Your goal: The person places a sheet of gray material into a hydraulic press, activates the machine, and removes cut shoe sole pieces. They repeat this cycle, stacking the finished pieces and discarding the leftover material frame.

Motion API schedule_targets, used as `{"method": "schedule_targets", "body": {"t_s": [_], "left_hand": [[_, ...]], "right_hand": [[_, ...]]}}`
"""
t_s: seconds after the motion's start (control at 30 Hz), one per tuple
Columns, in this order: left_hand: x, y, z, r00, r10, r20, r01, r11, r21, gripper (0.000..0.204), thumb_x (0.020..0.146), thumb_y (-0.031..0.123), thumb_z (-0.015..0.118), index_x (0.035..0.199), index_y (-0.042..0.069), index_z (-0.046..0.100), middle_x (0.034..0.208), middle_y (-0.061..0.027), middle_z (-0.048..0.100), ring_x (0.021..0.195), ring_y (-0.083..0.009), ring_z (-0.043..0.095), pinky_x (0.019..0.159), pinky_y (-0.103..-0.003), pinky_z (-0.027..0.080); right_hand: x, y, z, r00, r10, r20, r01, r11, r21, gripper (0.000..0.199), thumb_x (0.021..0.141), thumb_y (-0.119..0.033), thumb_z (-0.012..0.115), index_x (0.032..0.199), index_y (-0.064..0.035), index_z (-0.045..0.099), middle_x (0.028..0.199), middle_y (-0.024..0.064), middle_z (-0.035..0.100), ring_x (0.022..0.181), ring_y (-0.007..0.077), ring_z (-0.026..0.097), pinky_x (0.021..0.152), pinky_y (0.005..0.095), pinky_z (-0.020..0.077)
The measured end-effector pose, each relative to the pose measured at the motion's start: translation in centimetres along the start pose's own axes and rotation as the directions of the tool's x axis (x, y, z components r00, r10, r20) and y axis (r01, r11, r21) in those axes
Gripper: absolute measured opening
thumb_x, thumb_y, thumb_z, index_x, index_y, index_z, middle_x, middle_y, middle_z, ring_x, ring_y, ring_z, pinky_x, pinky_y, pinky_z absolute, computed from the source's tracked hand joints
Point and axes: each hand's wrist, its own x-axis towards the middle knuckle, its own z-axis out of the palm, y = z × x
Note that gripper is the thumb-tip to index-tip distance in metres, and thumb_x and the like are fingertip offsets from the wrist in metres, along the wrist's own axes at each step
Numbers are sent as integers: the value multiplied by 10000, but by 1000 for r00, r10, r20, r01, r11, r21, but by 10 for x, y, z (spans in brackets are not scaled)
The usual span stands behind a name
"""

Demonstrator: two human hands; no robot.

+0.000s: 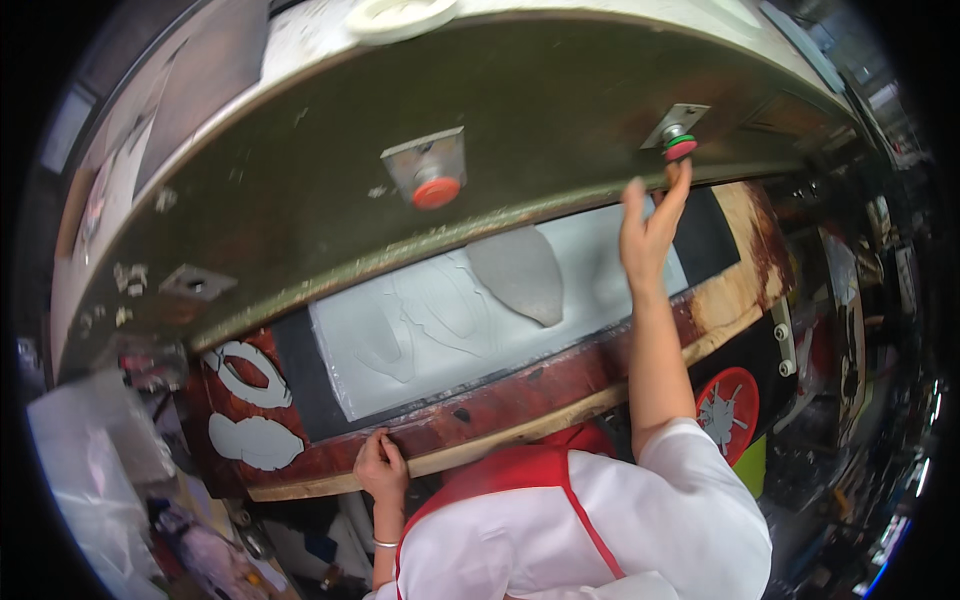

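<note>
My right hand [652,235] reaches up with fingers stretched out. Its fingertips are at or just below a red and green push button [680,147] on a dark green machine beam; I cannot tell whether they touch. At the front edge of the reddish-brown work board [530,385] rests my left hand [382,468], its fingers curled together and nothing visible in them. Between the hands lies a pale, translucent sheet [600,290] with a grey leaf-shaped piece [518,272] on it. Faint curved outlines show on the sheet's left part.
The green beam [330,190] spans the far side above the board, with an orange-red button [436,192] at its middle. Grey cut pieces [256,442] lie at the board's left end. A red basin [728,412] holding grey scraps stands at right; plastic bags [95,470] are at left.
</note>
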Motion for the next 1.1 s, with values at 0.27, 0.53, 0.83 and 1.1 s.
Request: {"method": "schedule_targets", "body": {"t_s": [0.27, 0.53, 0.83, 1.1], "left_hand": [[115, -15, 33, 987, 80, -140, -84, 996, -28, 243, 915, 186, 535, 1040, 28, 671, 957, -178, 687, 851, -337, 666, 735, -381, 516], [156, -38, 6, 966, 206, -156, -152, 941, 303, 284, 902, 281, 561, 1002, 38, 668, 843, -194, 668, 708, -357, 629, 602, -444, 484], [182, -94, 13, 990, 6, 141, -14, 998, 57, 651, 833, 491, 632, 1290, 51, 488, 1362, -164, 441, 1147, -345, 503, 1016, -513, 333], [162, -114, 21, 962, 239, 130, -254, 961, 113, 408, 923, 323, 529, 1193, 18, 547, 1153, -201, 575, 978, -322, 596, 857, -434, 455]], "right_hand": [[46, 21, 43, 974, 33, -225, -54, 995, -89, 1057, 758, -327, 696, 1422, 122, 6, 1481, 352, 52, 1394, 467, 80, 1147, 482, 102], [16, -2, 23, 995, 81, -61, -85, 994, -63, 937, 864, -358, 610, 1458, 52, 12, 1482, 337, 78, 1369, 473, 162, 1121, 502, 197], [-143, 18, -5, 944, 11, 329, -24, 999, 35, 200, 719, -186, 682, 634, -37, 580, 671, 127, 573, 758, 304, 561, 789, 416, 418], [-165, 9, -37, 939, 75, 336, -60, 997, -56, 190, 674, -105, 626, 537, -51, 507, 507, 138, 501, 525, 353, 511, 593, 430, 440]]}}
